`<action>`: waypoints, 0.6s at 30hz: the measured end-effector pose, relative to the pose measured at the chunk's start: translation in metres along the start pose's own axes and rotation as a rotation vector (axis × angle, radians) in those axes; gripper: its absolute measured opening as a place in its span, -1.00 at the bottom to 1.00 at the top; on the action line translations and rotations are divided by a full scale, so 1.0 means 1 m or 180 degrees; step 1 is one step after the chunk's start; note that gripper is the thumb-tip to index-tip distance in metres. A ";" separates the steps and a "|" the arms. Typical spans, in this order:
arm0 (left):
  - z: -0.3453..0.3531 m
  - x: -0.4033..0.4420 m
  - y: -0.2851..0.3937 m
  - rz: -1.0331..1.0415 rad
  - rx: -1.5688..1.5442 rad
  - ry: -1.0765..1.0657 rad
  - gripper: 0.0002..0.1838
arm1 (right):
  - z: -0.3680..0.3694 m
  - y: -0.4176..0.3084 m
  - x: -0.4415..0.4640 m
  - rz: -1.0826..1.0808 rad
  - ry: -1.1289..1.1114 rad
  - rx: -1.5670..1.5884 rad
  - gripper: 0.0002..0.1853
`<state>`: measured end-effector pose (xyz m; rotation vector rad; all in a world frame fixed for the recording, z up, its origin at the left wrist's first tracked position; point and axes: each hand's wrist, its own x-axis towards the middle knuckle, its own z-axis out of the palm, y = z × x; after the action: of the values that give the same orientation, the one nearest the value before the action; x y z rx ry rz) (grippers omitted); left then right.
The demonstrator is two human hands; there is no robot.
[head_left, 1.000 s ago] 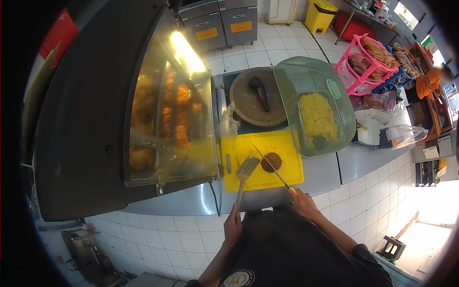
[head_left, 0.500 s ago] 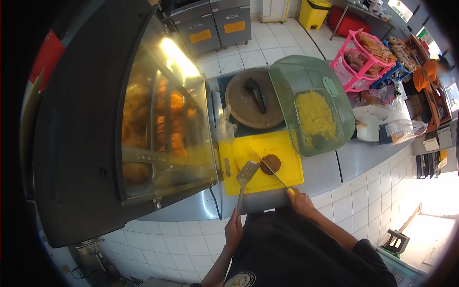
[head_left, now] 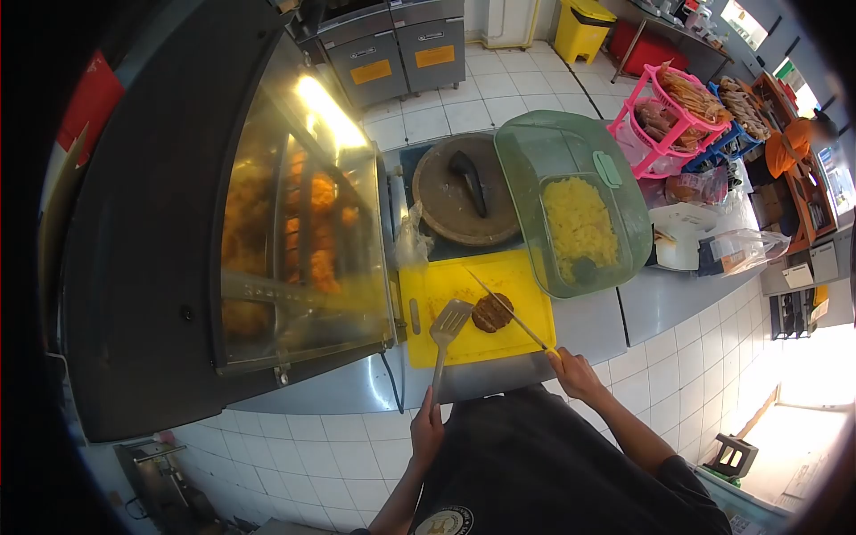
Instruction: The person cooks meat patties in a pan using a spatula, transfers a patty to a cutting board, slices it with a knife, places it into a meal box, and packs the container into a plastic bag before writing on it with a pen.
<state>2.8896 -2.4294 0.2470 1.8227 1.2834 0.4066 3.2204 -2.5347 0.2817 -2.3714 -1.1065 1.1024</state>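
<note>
My left hand (head_left: pixel 427 430) is closed around the handle of a slotted metal spatula (head_left: pixel 450 323), whose blade sits beside a round brown patty (head_left: pixel 486 319). My right hand (head_left: pixel 577 373) grips a knife (head_left: pixel 515 318) by its yellow handle. The knife blade lies slantwise across the patty's upper right part, and dark cut lines show on the patty's surface. Under them is a yellow cutting board (head_left: pixel 526 341) with brown smears and crumbs.
Behind the board stand a round stone mortar (head_left: pixel 437 214) with a dark pestle (head_left: pixel 469 183) and a green lidded tub (head_left: pixel 544 285) with yellow food. A lit glass display case (head_left: pixel 308 259) borders the left. Pink baskets (head_left: pixel 664 134) and plastic bags (head_left: pixel 740 250) stand at right.
My right hand and the knife have shifted slightly right relative to the patty. Cut lines on the patty are plainer now. The whole view has moved slightly.
</note>
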 end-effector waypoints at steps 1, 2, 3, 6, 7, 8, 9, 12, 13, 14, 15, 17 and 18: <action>0.000 -0.003 -0.001 0.0051 -0.0027 0.0052 -0.51 | 0.001 -0.002 0.000 0.0039 -0.0023 -0.0017 -0.53; -0.002 -0.004 0.004 0.0105 -0.0054 0.0103 -0.51 | 0.001 -0.003 0.000 0.0077 -0.0043 -0.0033 -0.52; -0.006 -0.006 0.009 -0.0168 -0.0008 -0.0091 -0.51 | 0.001 -0.003 0.001 0.0107 -0.0065 -0.0057 -0.52; -0.014 -0.014 0.019 -0.0711 0.0085 -0.0479 -0.51 | 0.001 -0.003 0.003 0.0160 -0.0125 -0.0115 -0.51; -0.012 -0.016 0.016 -0.0695 0.0085 -0.0482 -0.51 | 0.000 -0.004 0.004 0.0156 -0.0132 -0.0126 -0.50; -0.012 -0.017 0.017 -0.0685 0.0087 -0.0491 -0.51 | 0.000 -0.005 0.003 0.0159 -0.0143 -0.0135 -0.50; -0.011 -0.017 0.019 -0.0762 0.0090 -0.0565 -0.51 | -0.003 -0.007 0.002 0.0145 -0.0153 -0.0152 -0.50; -0.006 -0.017 0.017 -0.0677 0.0094 -0.0581 -0.50 | -0.005 -0.010 0.004 0.0135 -0.0157 -0.0193 -0.50; 0.003 -0.018 0.003 -0.0439 0.0078 -0.0449 -0.49 | -0.005 -0.008 0.006 0.0153 -0.0139 -0.0217 -0.51; 0.005 -0.018 0.006 -0.0379 0.0050 -0.0386 -0.49 | -0.003 -0.007 0.008 0.0168 -0.0130 -0.0243 -0.51; 0.006 -0.019 0.009 -0.0318 0.0023 -0.0323 -0.48 | 0.001 -0.006 0.011 0.0193 -0.0083 -0.0266 -0.51; 0.007 -0.018 0.018 -0.0515 -0.0050 -0.0340 -0.48 | 0.012 -0.006 0.016 0.0240 0.0027 -0.0298 -0.51; 0.009 -0.020 0.015 -0.0485 -0.0017 -0.0319 -0.48 | 0.015 -0.004 0.016 0.0212 0.0054 -0.0327 -0.51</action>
<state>2.8964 -2.4532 0.2573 1.7054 1.3391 0.2324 3.2140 -2.5206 0.2657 -2.5089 -1.1111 1.0692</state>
